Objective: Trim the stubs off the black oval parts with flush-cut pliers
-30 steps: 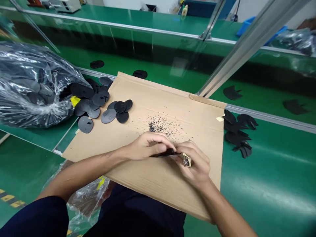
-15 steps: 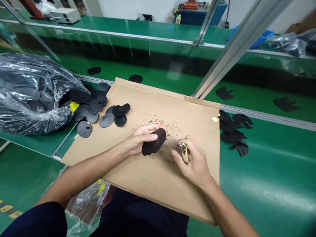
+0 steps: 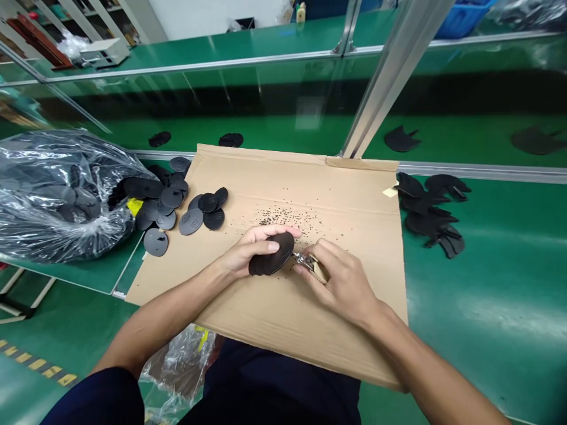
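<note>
My left hand [image 3: 246,252] is over the middle of the cardboard sheet [image 3: 283,321], its fingers curled around a black oval piece [image 3: 278,255], my thumb pressed flat on the upper face. The oval is tilted, and more dark layers show under its near edge; I cannot tell how many I have hold of. It is held above the cardboard sheet, just on the near side of the scatter of black specks [image 3: 287,216] that lies across the sheet's middle.

My right hand [image 3: 342,277] is over the right half of the cardboard sheet, partly closed around a small pliers-like tool [image 3: 310,264] with metal jaws and pale handles. The tool points at the oval's right edge; whether its tip touches the edge or stops just beside it, I cannot tell.

Five loose black ovals [image 3: 191,222] lie overlapping on the far left part of the cardboard sheet. A heap of similar ovals [image 3: 165,203] spills up to the sheet's left edge from a clear plastic bag [image 3: 75,200] lying further left. Just right of the cardboard sheet, notched black pieces [image 3: 420,215] are bunched together on the green table [image 3: 491,277]. A metal post [image 3: 383,77] rises at the sheet's far edge, right of its middle.
</note>
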The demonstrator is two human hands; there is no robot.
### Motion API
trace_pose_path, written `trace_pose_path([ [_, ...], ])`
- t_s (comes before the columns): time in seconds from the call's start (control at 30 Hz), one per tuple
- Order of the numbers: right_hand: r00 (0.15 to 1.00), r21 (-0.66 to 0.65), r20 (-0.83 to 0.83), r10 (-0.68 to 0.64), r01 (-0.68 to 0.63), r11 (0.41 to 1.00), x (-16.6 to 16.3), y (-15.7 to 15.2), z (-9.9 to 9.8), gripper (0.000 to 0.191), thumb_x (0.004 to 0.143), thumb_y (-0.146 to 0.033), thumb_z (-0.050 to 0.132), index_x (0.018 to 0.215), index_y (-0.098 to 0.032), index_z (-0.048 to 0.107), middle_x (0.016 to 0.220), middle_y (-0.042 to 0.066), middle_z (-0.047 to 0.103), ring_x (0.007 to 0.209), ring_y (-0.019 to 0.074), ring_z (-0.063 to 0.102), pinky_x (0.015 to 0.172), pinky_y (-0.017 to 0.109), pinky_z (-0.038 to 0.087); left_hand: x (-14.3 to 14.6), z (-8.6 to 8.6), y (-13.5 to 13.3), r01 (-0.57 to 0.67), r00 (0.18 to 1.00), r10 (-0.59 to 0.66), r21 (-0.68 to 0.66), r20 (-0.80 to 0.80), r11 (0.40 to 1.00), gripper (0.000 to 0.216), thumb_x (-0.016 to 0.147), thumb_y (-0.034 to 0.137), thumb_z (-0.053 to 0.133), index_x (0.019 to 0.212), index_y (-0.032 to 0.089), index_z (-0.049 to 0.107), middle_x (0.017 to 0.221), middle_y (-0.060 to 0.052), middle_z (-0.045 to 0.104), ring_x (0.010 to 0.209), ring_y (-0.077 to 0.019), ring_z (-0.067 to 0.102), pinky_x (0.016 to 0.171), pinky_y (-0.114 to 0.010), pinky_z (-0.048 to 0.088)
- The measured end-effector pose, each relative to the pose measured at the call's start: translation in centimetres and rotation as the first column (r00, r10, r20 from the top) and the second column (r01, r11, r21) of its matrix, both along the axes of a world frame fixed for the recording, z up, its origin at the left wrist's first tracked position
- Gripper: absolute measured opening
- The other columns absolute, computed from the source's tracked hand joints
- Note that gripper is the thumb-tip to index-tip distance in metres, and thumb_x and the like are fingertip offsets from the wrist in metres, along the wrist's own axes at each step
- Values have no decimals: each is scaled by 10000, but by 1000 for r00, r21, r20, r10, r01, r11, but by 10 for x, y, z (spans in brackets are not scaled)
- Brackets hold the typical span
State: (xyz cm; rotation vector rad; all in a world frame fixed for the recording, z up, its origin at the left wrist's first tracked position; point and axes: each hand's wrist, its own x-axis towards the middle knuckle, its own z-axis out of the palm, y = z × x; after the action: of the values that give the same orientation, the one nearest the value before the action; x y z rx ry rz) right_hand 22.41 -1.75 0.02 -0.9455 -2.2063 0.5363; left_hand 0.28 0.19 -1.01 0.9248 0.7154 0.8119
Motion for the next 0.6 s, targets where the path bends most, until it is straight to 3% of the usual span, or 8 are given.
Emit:
trace_pose_path([
  [0.27,999,6,7,-35,35,999,2,-1,0,187,1030,-324,536,1058,-196,669,756,24,621,642,164,531,587,280,384,5,3,-7,-75,996,77,-55,38,996,483,715,407,845,1099,137,731,747,-10,648,586,-93,563,590,-229,451],
  [0.43,997,38,71,-31,28,999,7,-2,-3,167,926,-124,509,836,-182,637,691,13,602,622,146,529,577,260,349,9,8,-9,-115,993,117,-82,30,990,431,689,367,855,1035,135,744,756,-22,680,598,-105,587,589,-219,477],
  [0.53,982,117,150,-116,99,988,8,-1,-4,200,873,-80,482,766,-197,603,650,0,576,585,140,482,556,264,311,4,14,-5,-112,994,112,-29,-10,993,365,708,334,838,1017,158,755,797,-21,704,620,-106,602,586,-208,475],
  [0.6,956,214,198,-217,174,961,8,0,-4,199,890,-100,486,763,-200,602,650,7,575,585,147,467,552,276,294,-2,20,-2,-63,994,70,76,-81,995,335,727,298,825,1032,171,769,837,-28,724,666,-117,623,614,-211,488],
])
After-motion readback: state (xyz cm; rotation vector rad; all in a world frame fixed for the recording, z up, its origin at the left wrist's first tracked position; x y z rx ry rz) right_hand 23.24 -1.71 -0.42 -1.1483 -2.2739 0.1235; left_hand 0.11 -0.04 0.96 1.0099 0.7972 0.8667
